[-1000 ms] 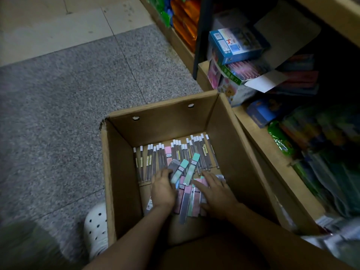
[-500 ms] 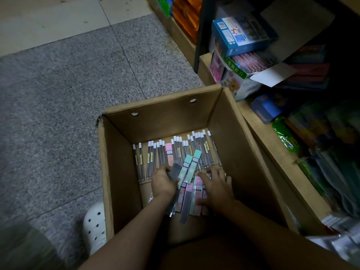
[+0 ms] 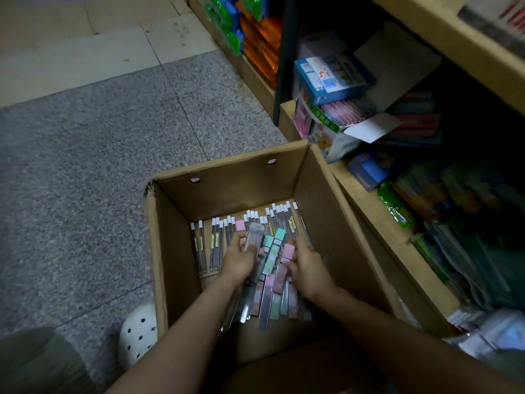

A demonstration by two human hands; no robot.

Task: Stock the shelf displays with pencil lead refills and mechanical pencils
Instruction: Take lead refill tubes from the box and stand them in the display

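In the lower middle of the frame, inside the cardboard box [image 3: 176, 251], a grey refill case [image 3: 253, 234] is being gripped by the left hand [image 3: 240, 258], and a pink refill case [image 3: 287, 253] is being pinched by the right hand [image 3: 308, 268].

We can read almost nothing here. The blue box [image 3: 329, 79] on the shelf carries print too blurred to make out. The green strip on the cartoon box [image 3: 331, 135] beneath it shows Chinese characters we cannot decipher. The yellow labels on the lead tubes [image 3: 291, 223] are illegible too.
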